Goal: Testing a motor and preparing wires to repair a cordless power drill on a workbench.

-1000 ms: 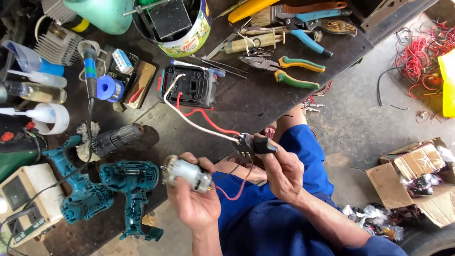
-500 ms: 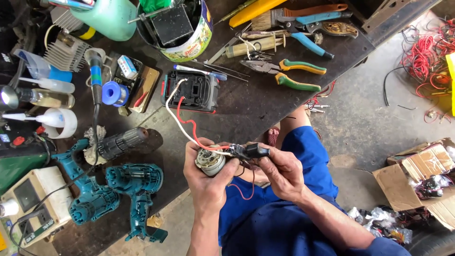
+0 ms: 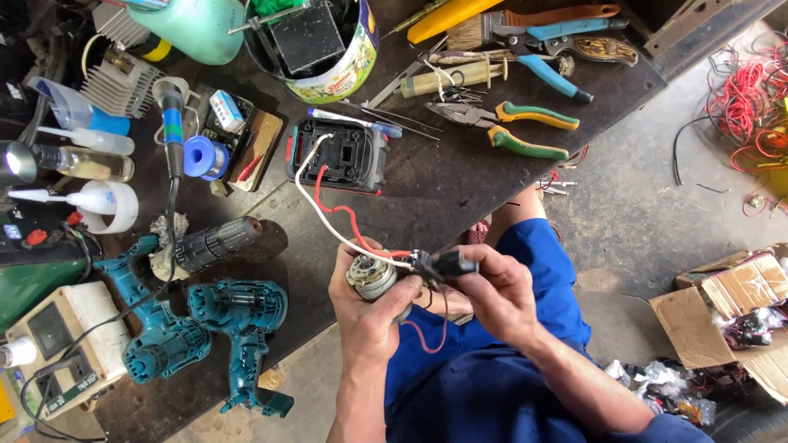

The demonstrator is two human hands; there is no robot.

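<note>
My left hand (image 3: 368,316) grips a small silver electric motor (image 3: 371,277) with its end face turned up. My right hand (image 3: 502,291) holds a black switch block (image 3: 442,265) pressed against the motor's side. A white wire and a red wire (image 3: 328,217) run from the switch block up to a black battery pack with red trim (image 3: 345,154) lying on the dark bench. Another red wire loops down below my hands. Both hands are over the bench's near edge, above my blue trousers (image 3: 492,385).
Two teal drill housing halves (image 3: 205,332) and a drill chuck (image 3: 213,242) lie left of my hands. A soldering iron (image 3: 172,131), solder spool (image 3: 201,156), pliers (image 3: 517,131), a tin of parts (image 3: 316,45) and a beige power supply (image 3: 61,349) crowd the bench. Cardboard box (image 3: 730,316) on the floor.
My left hand brought the motor up and to the right, from apart near the drill housings to against the switch block in my right hand. The view shifted slightly.
</note>
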